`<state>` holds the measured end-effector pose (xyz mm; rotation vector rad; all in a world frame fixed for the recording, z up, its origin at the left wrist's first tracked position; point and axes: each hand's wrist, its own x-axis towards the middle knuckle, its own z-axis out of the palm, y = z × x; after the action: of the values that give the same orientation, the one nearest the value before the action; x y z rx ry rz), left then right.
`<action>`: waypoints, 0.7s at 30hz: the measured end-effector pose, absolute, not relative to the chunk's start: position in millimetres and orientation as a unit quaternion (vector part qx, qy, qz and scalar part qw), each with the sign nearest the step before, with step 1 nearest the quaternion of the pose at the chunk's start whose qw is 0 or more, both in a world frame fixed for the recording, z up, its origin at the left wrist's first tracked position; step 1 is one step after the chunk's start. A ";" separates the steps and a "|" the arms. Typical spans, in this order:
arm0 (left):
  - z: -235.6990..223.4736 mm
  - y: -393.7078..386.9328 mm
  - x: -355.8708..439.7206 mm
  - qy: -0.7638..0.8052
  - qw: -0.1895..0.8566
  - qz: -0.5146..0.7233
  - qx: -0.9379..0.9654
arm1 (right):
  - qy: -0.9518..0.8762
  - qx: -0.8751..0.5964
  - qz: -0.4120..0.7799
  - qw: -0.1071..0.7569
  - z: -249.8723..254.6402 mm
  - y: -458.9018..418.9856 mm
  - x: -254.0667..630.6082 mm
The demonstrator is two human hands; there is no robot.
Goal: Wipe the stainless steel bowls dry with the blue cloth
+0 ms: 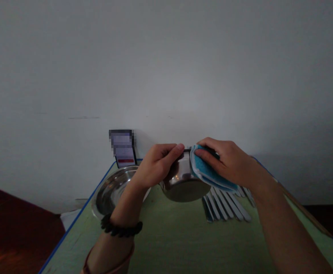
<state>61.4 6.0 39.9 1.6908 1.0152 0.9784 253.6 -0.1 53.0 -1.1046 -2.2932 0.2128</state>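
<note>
A shiny metal bowl (183, 182) is held up above the table, tilted so that its flat base faces me. My left hand (162, 163) grips its rim on the left, thumb on the near side. On the right side, my right hand (222, 156) pinches a folded blue cloth (204, 167) with a pale edge against the bowl's wall and rim. The bowl's inside is hidden from me. Below the cloth, several pieces of cutlery (226, 205) lie side by side, their handles toward me; the cloth and hand cover their far ends.
A wide metal basin (106, 198) stands on the left of the green table (172, 239), partly behind my left forearm. A phone (125, 150) leans upright against the wall (166, 76) at the table's far edge. Blue trim (75, 220) lines the table's left edge.
</note>
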 end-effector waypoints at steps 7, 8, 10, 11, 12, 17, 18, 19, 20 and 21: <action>39.5 7.5 62.4 0.434 0.451 0.393 0.674 | -0.868 -0.376 0.024 0.325 53.1 3.7 259.3; 39.2 7.8 62.2 0.441 0.443 0.390 0.676 | -0.865 -0.383 0.019 0.324 53.3 4.0 262.1; 39.0 8.1 61.9 0.450 0.428 0.380 0.686 | -0.863 -0.393 0.011 0.319 53.9 3.8 263.9; 39.0 8.1 61.8 0.451 0.422 0.375 0.691 | -0.864 -0.392 0.009 0.317 54.3 3.3 262.9; 39.1 7.8 61.7 0.451 0.419 0.373 0.694 | -0.865 -0.389 0.008 0.318 54.7 2.6 261.1; 39.2 6.5 61.8 0.432 0.461 0.401 0.663 | -0.859 -0.381 0.038 0.340 55.5 0.5 259.6; 38.7 6.6 61.5 0.430 0.470 0.410 0.652 | -0.854 -0.391 0.050 0.339 55.3 0.4 262.2; 37.9 7.0 61.1 0.430 0.476 0.421 0.641 | -0.849 -0.403 0.061 0.335 55.1 0.4 265.1; 37.0 7.6 60.6 0.430 0.480 0.431 0.631 | -0.844 -0.415 0.071 0.332 54.8 0.3 267.8; 36.0 8.2 59.9 0.430 0.482 0.442 0.623 | -0.840 -0.424 0.078 0.329 54.6 0.2 269.8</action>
<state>59.9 8.2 36.0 1.5182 1.0482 1.0764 269.8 0.2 54.6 -1.1093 -2.1987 0.2052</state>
